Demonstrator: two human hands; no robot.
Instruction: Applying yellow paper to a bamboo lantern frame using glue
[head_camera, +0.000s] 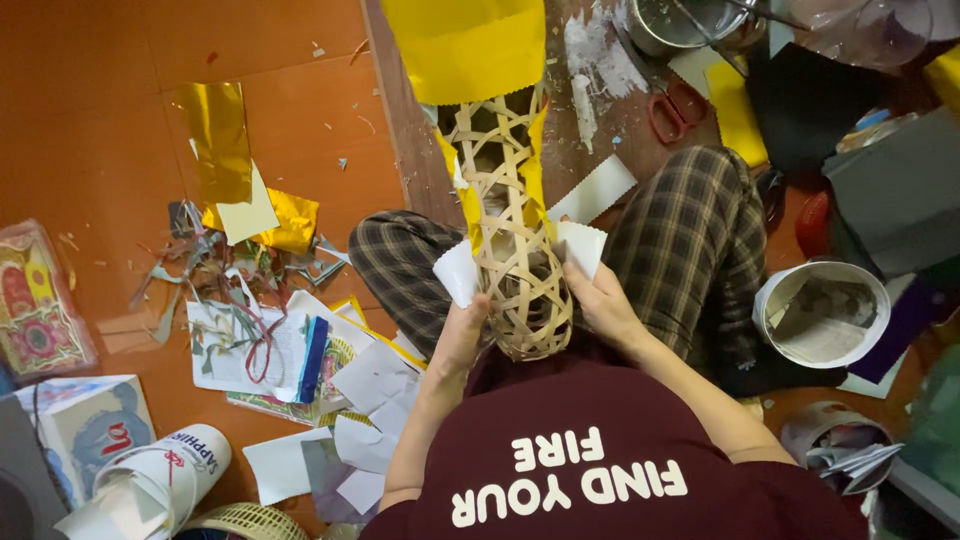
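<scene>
Head view: left hand (462, 335) and right hand (600, 300) clasp the woven bamboo frame's (512, 250) near end over the lap, white paper (457, 272) tucked on both sides, yellow paper (467, 45) covering only the far end, lattice between still bare

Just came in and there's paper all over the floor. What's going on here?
A person sits on the floor with a woven bamboo frame propped between their knees. The left hand and right hand each press a white paper piece against the frame's lower sides. Yellow paper already covers its far end. Red scissors lie on the board beyond, and paper scraps litter the floor on the left.
</scene>
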